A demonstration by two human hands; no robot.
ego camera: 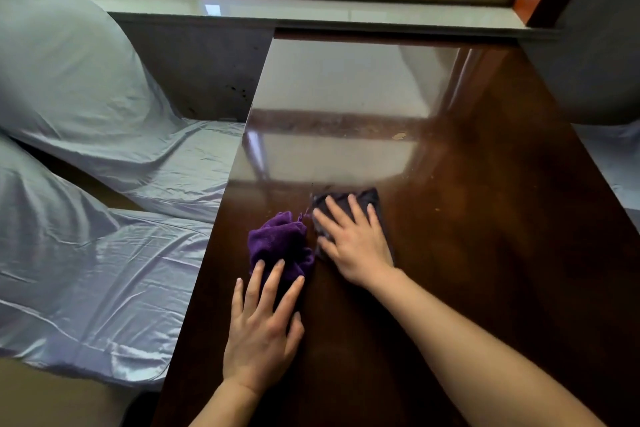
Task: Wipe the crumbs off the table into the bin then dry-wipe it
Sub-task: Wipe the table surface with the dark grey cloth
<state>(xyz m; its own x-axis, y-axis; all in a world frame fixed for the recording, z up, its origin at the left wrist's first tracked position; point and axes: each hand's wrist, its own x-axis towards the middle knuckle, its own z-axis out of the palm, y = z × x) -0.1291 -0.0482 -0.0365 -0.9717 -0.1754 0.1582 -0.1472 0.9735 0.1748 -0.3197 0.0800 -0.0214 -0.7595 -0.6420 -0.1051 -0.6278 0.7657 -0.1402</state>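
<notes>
Right hand [353, 243] lies flat on the dark cloth [372, 198], left hand [263, 322] splayed on the purple cloth [280, 243] — better to press evenly (no bin visible).

I read dining room, banquet-style; glossy dark wooden table [485, 184]; pale satin-covered chairs [86, 107]; stone windowsill [311, 15].

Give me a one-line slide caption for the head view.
Right hand presses a dark cloth flat on the glossy wooden table; left hand touches a purple cloth.
</notes>
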